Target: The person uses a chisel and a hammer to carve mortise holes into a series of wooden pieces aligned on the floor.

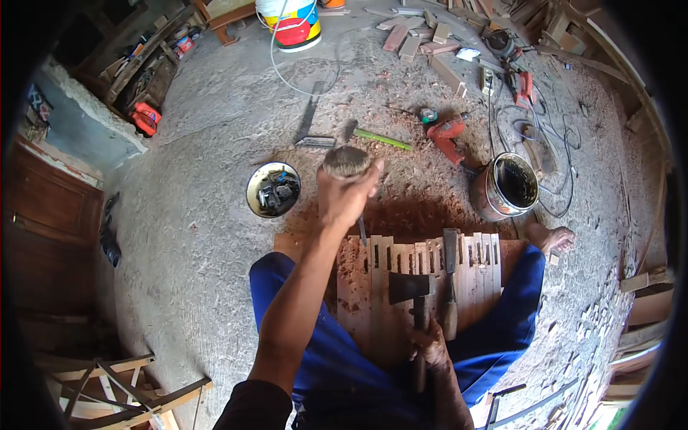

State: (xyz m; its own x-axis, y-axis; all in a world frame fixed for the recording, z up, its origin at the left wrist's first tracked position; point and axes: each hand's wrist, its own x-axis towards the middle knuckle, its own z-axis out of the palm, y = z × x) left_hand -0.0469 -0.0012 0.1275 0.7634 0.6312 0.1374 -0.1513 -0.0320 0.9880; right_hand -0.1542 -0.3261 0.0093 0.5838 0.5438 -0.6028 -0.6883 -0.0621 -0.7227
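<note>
My left hand (342, 199) is wrapped round the handle of a chisel (347, 163). The round, frayed top of the handle faces up, and the narrow blade (362, 231) points down at the far edge of a row of wooden slats (356, 301). Several slats have slots cut in them, and shavings lie on the left ones. Near my lap, my right hand (430, 345) grips the handle of a hatchet (410, 288), its dark head over the slats. Just right of it, a second, wider chisel (450, 287) rests on the wood.
A white pot of small metal parts (274, 190) stands left of the chisel. To the right are a stained bucket (505, 188), a red power drill (447, 138) and loose cables (566, 143). A green-bladed square (382, 139) and wood offcuts (423, 43) lie farther off.
</note>
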